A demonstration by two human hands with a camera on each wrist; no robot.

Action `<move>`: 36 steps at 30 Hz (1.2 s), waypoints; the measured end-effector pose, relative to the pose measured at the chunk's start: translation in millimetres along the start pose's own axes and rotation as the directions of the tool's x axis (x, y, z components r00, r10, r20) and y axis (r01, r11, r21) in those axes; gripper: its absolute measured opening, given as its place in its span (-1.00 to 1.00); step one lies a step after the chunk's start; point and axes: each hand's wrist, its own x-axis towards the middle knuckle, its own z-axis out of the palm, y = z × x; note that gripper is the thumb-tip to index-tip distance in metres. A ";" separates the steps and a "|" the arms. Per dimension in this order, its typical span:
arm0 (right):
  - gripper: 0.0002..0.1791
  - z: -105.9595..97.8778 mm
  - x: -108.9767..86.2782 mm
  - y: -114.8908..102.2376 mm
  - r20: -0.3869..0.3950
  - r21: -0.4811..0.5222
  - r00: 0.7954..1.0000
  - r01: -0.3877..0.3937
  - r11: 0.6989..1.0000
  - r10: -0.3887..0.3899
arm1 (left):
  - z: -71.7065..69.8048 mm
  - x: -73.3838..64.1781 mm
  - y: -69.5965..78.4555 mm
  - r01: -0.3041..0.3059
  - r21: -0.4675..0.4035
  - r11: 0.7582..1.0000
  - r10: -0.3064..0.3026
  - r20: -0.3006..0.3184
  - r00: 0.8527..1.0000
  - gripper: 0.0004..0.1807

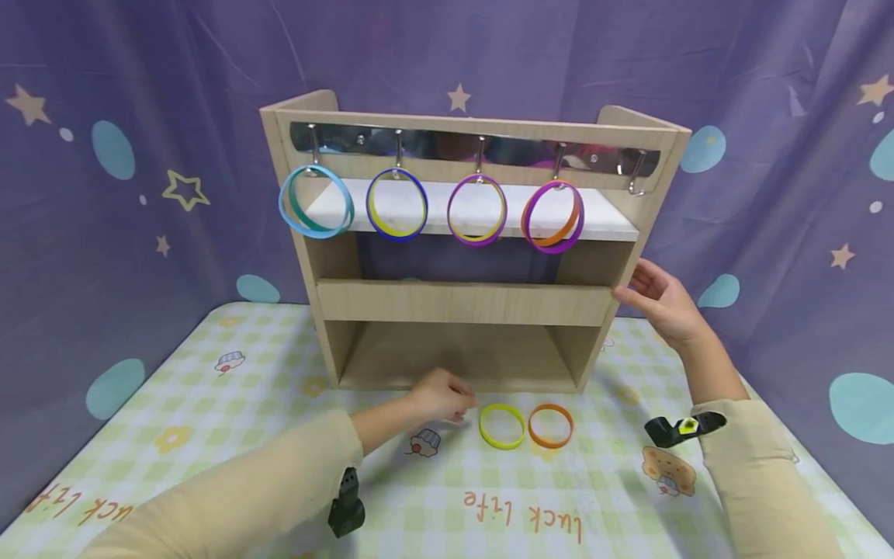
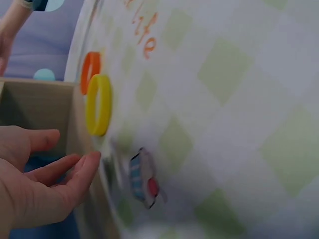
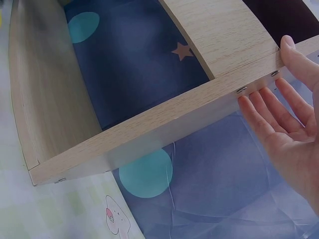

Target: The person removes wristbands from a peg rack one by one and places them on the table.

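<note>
Left hand [image 1: 441, 394], 6 o'clock in the head view: fingers loosely bent, thumb apart from fingertips. Just beside, at 4 o'clock from this hand: yellow-green wristband [image 1: 500, 445], resting on checked tablecloth [image 1: 279, 435]. At 3 o'clock from that wristband: orange wristband [image 1: 551, 446], likewise on the tablecloth. Right hand [image 1: 662, 307], 3 o'clock: thumb and fingertips clamped on the side panel [image 3: 159, 117] of the wooden hook rack [image 1: 464, 303], at its front edge. Above, from 10 to 2 o'clock: four two-colour wristband pairs [image 1: 398, 236], hung on metal hooks [image 1: 399, 147].

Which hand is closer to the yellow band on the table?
The left hand. It is just left of the yellow band, not touching it; the right hand is farther off, at the right side of the wooden shelf.
</note>
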 end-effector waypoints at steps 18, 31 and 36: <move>-0.55 0.2 1.7 0.5 0.000 0.038 1.000 0.007 0.999 -0.007 | -38.2 -10.6 56.7 -0.131 0.066 0.989 0.119 0.155 0.981 -0.72; -0.55 1.0 -1.4 1.4 -0.010 0.044 1.000 0.000 0.999 0.000 | -49.4 -18.5 100.4 -0.217 0.055 0.975 0.209 0.116 0.971 -0.71; -0.55 1.1 0.0 1.2 -0.001 0.059 1.000 0.013 0.998 -0.013 | -50.9 -21.6 114.7 -0.280 -0.043 0.959 0.281 0.025 0.959 -0.71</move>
